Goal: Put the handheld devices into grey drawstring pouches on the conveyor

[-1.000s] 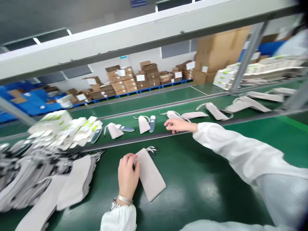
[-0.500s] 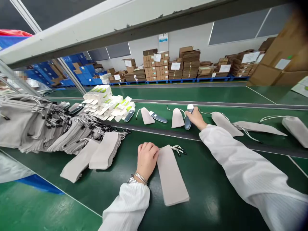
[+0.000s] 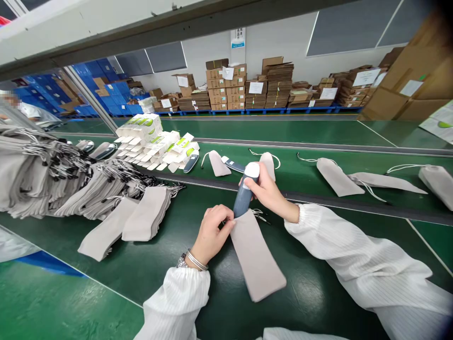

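My right hand [image 3: 264, 189] grips a dark blue handheld device [image 3: 242, 198] by its white-topped end and tilts it downward. Its lower end meets the mouth of a grey drawstring pouch [image 3: 257, 257]; whether it has entered the opening I cannot tell. The fingers of my left hand [image 3: 214, 229] pinch the pouch's upper left corner. White cords with dark tips [image 3: 261, 216] stick out at the pouch's top right. Just behind my right hand, a filled-looking pouch [image 3: 268, 165] is partly covered. Another blue device [image 3: 233, 164] lies beside a second pouch [image 3: 218, 164].
Left of me are stacked grey pouches [image 3: 146, 212] and a large heap of them [image 3: 28, 174]. White-and-green cartons [image 3: 159, 146] are piled beyond. More pouches [image 3: 339, 177] lie on the belt at right. A raised dark rail [image 3: 314, 200] runs across, and a beam [image 3: 106, 35] hangs overhead.
My right hand has lifted the device off the far belt and brought it left and nearer, to the pouch's mouth. My left hand now pinches the pouch's corner.
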A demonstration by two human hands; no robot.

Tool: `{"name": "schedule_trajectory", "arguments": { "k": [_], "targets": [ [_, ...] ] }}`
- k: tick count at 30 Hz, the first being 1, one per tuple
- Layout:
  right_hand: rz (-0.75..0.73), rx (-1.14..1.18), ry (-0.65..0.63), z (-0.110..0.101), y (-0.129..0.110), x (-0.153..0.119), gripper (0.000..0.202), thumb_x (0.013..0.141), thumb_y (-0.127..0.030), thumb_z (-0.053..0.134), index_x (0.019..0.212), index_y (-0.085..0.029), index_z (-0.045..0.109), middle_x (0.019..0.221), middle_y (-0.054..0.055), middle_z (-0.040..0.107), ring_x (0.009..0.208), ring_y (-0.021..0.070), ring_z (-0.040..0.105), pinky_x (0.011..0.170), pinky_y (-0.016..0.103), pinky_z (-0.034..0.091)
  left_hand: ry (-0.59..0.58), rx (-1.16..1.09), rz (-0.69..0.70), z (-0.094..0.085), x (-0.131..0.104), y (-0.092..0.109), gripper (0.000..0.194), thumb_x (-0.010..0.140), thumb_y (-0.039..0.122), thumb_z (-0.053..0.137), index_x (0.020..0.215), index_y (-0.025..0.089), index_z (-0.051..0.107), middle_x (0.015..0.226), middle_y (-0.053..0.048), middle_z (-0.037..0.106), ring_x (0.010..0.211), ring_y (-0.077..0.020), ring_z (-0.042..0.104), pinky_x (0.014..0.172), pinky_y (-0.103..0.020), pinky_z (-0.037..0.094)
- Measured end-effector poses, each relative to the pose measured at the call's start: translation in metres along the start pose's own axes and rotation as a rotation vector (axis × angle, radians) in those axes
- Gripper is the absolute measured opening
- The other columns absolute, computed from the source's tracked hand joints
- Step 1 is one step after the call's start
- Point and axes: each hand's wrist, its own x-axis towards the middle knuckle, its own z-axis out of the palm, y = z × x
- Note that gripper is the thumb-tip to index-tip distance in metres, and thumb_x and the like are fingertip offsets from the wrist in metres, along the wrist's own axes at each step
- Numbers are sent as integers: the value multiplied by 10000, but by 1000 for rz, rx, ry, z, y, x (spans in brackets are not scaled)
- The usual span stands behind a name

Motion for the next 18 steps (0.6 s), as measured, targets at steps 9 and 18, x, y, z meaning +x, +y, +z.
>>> {"name": "schedule_trajectory", "arguments": {
  "k": [9, 18],
  "targets": [
    [162, -73, -566, -2, -27, -17, 397, 1001, -524, 499, 1205, -205, 621, 744, -6, 553, 669, 130, 501, 582, 252, 359, 311, -476, -315, -10, 9, 27, 124, 919, 262, 632, 851, 209, 543, 843, 16, 531, 717, -112, 487, 672, -244, 407],
    [277, 487, 42, -78, -89, -66, 152, 923, -363, 658, 951, -251, 559, 592, -87, 167, 486, 95, 115, 430, 235, 189, 347, -728, -445, -22, 15, 13, 195, 890, 392, 659, 935, 222, 576, 769, 42, 470, 539, -67, 355, 495, -205, 285]
  ]
}}
